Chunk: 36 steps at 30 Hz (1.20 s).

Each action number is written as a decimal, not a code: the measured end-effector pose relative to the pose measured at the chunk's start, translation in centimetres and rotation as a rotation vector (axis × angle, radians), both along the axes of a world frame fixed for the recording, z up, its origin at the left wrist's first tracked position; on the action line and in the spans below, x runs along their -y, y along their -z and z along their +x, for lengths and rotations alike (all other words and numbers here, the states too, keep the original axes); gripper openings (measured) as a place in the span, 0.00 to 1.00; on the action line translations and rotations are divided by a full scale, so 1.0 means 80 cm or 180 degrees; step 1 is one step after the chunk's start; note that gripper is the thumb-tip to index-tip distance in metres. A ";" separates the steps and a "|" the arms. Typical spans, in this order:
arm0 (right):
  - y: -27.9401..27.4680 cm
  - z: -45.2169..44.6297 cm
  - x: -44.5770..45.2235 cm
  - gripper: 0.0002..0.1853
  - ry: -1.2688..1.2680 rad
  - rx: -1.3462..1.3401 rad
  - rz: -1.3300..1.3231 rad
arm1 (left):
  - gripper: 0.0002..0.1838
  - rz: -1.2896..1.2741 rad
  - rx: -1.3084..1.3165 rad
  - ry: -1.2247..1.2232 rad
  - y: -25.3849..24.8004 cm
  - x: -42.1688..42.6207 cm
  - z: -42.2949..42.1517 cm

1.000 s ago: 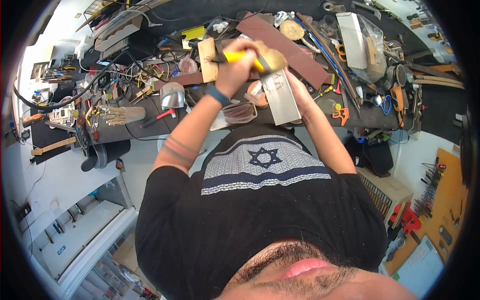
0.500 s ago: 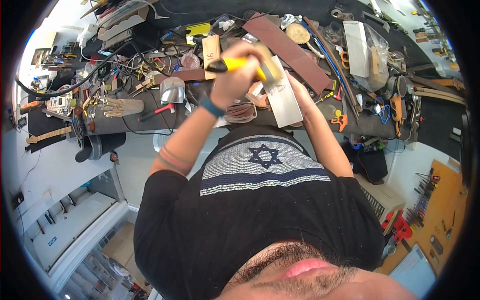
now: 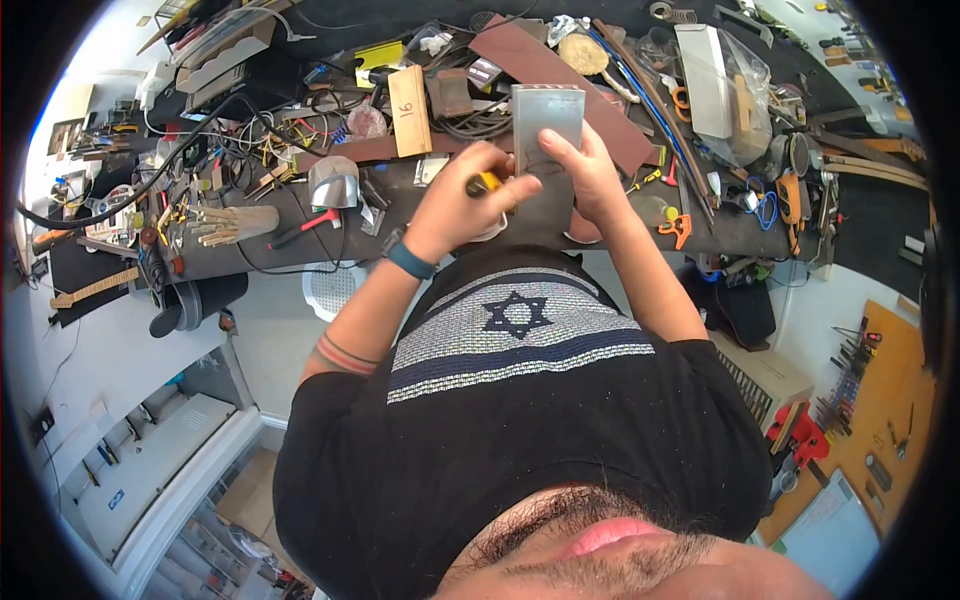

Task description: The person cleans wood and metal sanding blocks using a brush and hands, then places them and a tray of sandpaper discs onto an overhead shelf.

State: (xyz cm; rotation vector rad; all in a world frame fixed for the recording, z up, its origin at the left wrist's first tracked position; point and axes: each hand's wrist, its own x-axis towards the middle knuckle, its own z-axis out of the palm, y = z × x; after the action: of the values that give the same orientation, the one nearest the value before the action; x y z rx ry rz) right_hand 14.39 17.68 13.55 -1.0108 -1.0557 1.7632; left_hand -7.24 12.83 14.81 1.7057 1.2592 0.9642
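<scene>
My right hand [image 3: 592, 175] grips a flat grey rectangular metal piece [image 3: 548, 125], thumb pressed on its face. The piece stands tilted up above the front of the bench, and its top edge looks notched. My left hand [image 3: 465, 200], with a dark wristband, is closed on a paintbrush [image 3: 486, 183] with a yellow-and-black handle. The handle's end points toward me; the bristles are hidden behind the hand and the metal piece. This hand is close to the left side of the metal piece, its thumb reaching toward it.
Tools and cables crowd the dark workbench [image 3: 400, 205]. Beyond the hands lie a wooden block marked 16 [image 3: 410, 110] and a long brown strip [image 3: 510, 50]. An orange clamp [image 3: 677, 232] is to the right, and a red-handled tool [image 3: 305, 228] and bundled sticks [image 3: 235, 222] to the left.
The metal piece has tilted up, its face turned, and shifted slightly left. My left hand has drawn down, taking the brush off the metal face and turning its handle end toward me.
</scene>
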 end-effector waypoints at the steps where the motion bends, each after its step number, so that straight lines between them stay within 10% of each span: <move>1: -0.001 -0.004 0.001 0.30 0.0072 0.0145 0.0172 | 0.21 -0.0169 -0.0099 -0.0022 -0.006 0.005 0.007; 7: -0.023 -0.023 -0.012 0.18 0.0747 0.0126 0.0832 | 0.19 -0.0188 -0.0038 0.0278 -0.006 -0.004 -0.001; 25: -0.036 -0.020 -0.024 0.23 0.0465 0.1139 0.1213 | 0.19 -0.0619 0.0846 0.0652 -0.007 0.006 0.010; 29: -0.005 0.001 -0.031 0.38 -0.0162 -0.0962 -0.0287 | 0.17 -0.0894 0.1363 0.0695 -0.007 0.006 0.014; 33: -0.007 0.001 0.013 0.50 -0.0753 -0.0972 -0.0881 | 0.15 -0.1513 0.1538 0.0565 0.009 0.002 0.018; 36: 0.044 0.001 0.009 0.47 -0.0393 -0.1989 -0.1189 | 0.13 -0.0265 -0.0856 0.0203 -0.005 -0.006 0.010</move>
State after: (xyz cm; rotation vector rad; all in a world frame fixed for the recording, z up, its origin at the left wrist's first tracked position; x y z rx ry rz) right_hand 14.43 16.95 10.03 -0.5339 -0.4094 2.2241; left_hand -6.40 13.28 15.20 1.8420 1.3860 0.6510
